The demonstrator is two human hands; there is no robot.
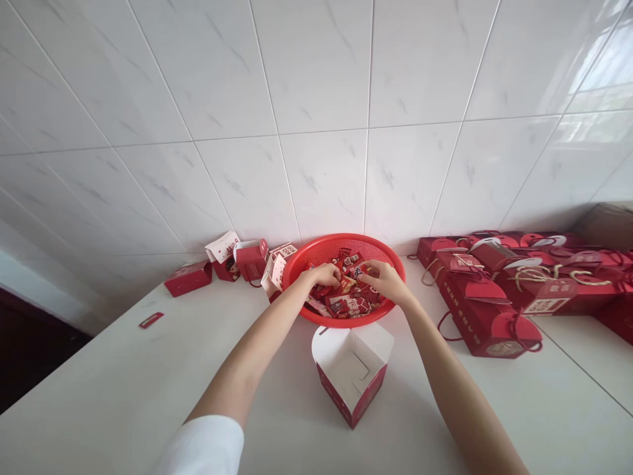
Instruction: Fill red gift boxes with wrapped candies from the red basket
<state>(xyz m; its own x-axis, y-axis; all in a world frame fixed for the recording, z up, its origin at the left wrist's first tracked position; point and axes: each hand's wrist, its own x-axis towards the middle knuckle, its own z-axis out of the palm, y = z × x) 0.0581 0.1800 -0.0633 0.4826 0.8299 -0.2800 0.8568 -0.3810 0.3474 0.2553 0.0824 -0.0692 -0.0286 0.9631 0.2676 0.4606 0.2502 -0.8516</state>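
A red plastic basket (390, 254) holds a heap of small red wrapped candies (346, 307). Both of my hands reach into it. My left hand (326, 274) is over the left part of the heap, its fingers curled together; what lies in them is hidden. On the right side my right hand (384, 278) has thumb and fingers bent inward around a wrapped candy (357, 271), partly covered by the fingertips. Nearer to me, between my forearms, stands an open red gift box (353, 389) with a white inside and raised flaps. No candy shows in it.
Several red gift boxes with cord handles (487, 310) crowd the table's right side. Smaller red and white boxes (250, 258) stand left of the basket by the tiled wall (321, 171). A small red packet (151, 320) lies on the white table (208, 349) at left.
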